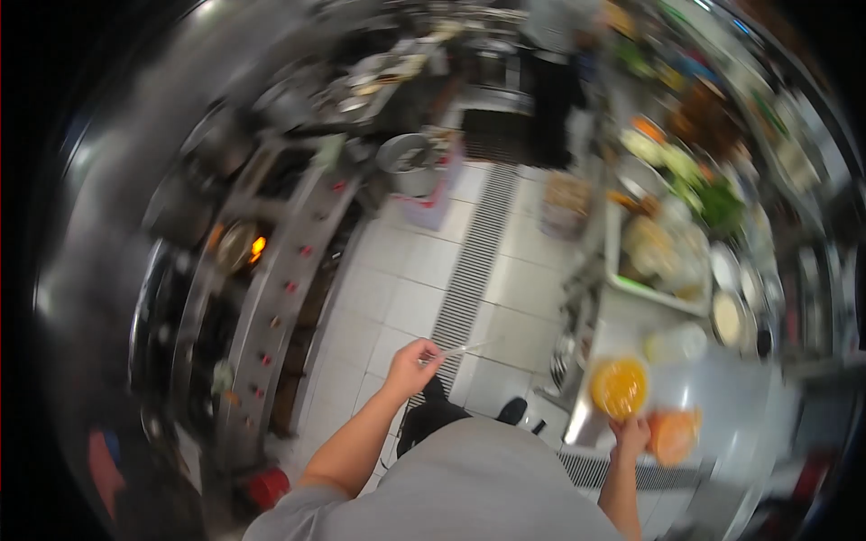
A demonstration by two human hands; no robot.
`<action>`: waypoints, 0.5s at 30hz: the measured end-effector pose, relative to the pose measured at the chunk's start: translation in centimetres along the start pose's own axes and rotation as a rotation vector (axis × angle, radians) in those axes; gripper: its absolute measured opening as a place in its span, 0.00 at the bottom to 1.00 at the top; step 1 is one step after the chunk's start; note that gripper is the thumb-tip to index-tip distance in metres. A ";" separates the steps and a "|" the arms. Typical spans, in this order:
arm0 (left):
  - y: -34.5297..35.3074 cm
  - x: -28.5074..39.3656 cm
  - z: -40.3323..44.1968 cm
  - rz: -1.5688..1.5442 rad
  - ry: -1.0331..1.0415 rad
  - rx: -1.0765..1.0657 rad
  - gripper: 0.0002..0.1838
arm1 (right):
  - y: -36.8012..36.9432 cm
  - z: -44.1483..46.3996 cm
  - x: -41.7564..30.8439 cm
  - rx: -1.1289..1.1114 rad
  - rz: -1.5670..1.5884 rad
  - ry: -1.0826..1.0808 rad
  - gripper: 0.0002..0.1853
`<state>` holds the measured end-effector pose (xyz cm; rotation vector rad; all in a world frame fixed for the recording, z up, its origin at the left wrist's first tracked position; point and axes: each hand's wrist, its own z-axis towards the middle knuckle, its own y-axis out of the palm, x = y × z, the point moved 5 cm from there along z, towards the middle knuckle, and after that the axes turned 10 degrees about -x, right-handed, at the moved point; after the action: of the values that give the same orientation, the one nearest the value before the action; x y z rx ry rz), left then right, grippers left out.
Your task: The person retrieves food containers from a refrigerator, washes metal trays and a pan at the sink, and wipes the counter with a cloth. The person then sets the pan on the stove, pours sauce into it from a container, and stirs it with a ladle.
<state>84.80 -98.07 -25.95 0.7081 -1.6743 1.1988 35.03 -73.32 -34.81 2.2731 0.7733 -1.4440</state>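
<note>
My left hand point(415, 365) is closed in a pinch over the floor drain. From its fingers a thin, pale stick-like utensil point(462, 349) points to the right; blur hides its exact kind. On the right, my right hand point(631, 435) grips the near edge of a round bowl of yellow-orange food point(619, 388), above the steel counter. Its shiny top looks like plastic wrap or liquid; I cannot tell which. Just right of that hand lies a pale orange item point(674, 436), blurred. A translucent container point(687, 342) stands behind the bowl.
A stove point(280, 298) with a lit burner point(258, 246) runs along the left. A white tray of food point(663, 293) and leafy greens point(720, 206) are on the right counter. A metal pot point(411, 164), a floor drain point(483, 243) and a person point(548, 99) are ahead.
</note>
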 end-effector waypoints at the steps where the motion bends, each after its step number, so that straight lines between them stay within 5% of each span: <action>1: -2.0 -0.9 -1.2 0.059 -0.007 0.033 0.06 | 1.5 -0.8 -0.8 -0.040 -0.021 -0.021 0.08; 13: -25.6 -14.2 -16.1 0.209 -0.304 0.635 0.09 | 27.7 -5.6 -3.5 -0.353 -0.152 0.050 0.09; 15: -28.8 -15.6 -17.9 0.219 -0.324 0.711 0.09 | 30.8 -3.6 -1.7 -0.486 -0.350 -0.094 0.09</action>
<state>121.64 -92.66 -27.04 1.2212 -1.5967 1.9573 55.78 -96.26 -31.93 1.7511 1.3723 -1.3044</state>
